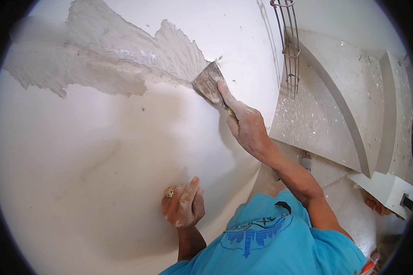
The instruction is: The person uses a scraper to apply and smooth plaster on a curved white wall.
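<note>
My right hand [250, 126] grips a putty knife [209, 82] with a broad, smeared blade, its index finger stretched along the blade. The blade rests against the white wall [147, 133] at the right end of a patch of wet grey plaster [105, 59]. Lower down, my left hand [184, 205] is in front of the wall with most fingers curled and one pointing up. At its left side shows a gold-coloured, patterned band [170, 191], seemingly a ring. Whatever the curled fingers may hold is hidden. White dust coats both hands.
Curved, paint-spattered steps [335, 82] rise on the right. A cage of steel reinforcing bars [291, 55] hangs beside the wall's edge. A foot in a sandal [306, 160] shows below my right forearm. Broken brick [376, 205] lies under a white ledge [385, 190].
</note>
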`<state>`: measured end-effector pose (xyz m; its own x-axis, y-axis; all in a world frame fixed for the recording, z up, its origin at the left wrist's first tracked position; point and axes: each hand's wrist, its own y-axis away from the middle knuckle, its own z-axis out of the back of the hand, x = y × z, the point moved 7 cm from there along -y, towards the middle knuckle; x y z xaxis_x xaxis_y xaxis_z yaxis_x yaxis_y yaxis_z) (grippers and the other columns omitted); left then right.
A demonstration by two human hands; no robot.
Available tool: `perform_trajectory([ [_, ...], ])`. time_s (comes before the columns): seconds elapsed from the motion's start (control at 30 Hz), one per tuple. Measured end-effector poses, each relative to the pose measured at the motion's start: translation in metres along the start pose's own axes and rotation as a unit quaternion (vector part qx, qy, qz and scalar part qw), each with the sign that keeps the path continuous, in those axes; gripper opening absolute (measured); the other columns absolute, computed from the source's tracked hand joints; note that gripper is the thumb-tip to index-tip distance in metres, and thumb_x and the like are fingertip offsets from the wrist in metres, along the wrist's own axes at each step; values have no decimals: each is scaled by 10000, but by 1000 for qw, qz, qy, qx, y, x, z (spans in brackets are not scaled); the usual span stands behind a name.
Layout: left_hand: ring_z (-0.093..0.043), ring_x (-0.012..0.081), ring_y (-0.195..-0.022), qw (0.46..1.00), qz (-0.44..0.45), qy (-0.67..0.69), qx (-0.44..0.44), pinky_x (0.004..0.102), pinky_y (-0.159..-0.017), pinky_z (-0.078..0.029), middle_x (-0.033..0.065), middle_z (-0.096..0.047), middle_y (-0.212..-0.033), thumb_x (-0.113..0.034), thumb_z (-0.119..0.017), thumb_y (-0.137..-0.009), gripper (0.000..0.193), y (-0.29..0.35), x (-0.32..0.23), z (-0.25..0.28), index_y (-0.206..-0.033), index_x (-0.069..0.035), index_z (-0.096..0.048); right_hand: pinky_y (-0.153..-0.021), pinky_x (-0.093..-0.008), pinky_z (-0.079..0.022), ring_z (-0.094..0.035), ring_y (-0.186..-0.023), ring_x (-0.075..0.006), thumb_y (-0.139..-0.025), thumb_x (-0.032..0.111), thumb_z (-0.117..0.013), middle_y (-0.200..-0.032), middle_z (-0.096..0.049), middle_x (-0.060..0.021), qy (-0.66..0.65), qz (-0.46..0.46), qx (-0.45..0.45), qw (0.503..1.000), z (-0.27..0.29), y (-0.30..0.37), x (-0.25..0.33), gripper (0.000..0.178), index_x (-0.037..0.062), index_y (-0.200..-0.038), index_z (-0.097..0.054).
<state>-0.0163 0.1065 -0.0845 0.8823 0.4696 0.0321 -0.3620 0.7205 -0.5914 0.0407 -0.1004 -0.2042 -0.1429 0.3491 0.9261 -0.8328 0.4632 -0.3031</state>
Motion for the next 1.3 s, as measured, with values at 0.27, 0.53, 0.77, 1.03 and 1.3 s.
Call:
perform_trajectory([
  [0.27,-663,195,-588,1000,3,-9,4,305,-529,-502,104,-769,-884,-10,-743,-886,193,-1,-1,1,-1056,-23,-652,-568,-430,-505,-559,-548,-287,-879,-30,-614,-698,-539,-133,87,67,-34,993,2,-1,-9,800,225,-1606,-398],
  [0.53,-660,208,-575,1000,-1,1,-10,310,-513,-509,111,-764,-883,-24,-747,-889,189,1,3,-1,-1061,-20,-668,-541,-420,-500,-546,-519,-278,-878,-16,-630,-689,-522,-120,96,81,-24,992,2,-7,-19,787,249,-1590,-427],
  [0.77,-668,209,-581,1000,9,5,-17,314,-517,-518,104,-740,-820,-10,-743,-890,219,0,2,-4,-1102,-13,-689,-627,-424,-520,-574,-600,-293,-811,-112,-609,-752,-564,-148,81,91,-10,992,8,-23,-12,866,185,-1600,-410],
  [1.03,-654,199,-560,1000,18,-11,-8,324,-520,-520,101,-721,-789,9,-752,-864,229,-3,2,-5,-1089,-16,-717,-571,-428,-524,-583,-556,-287,-863,16,-688,-722,-544,-114,61,124,-62,988,10,-39,-1,805,241,-1590,-426],
  [1.3,-646,190,-560,999,36,-26,-3,306,-512,-502,84,-716,-768,6,-761,-852,245,1,3,-6,-1092,-28,-725,-562,-443,-524,-575,-546,-285,-848,77,-750,-734,-563,-105,100,130,-47,985,19,-44,6,833,262,-1590,-420],
])
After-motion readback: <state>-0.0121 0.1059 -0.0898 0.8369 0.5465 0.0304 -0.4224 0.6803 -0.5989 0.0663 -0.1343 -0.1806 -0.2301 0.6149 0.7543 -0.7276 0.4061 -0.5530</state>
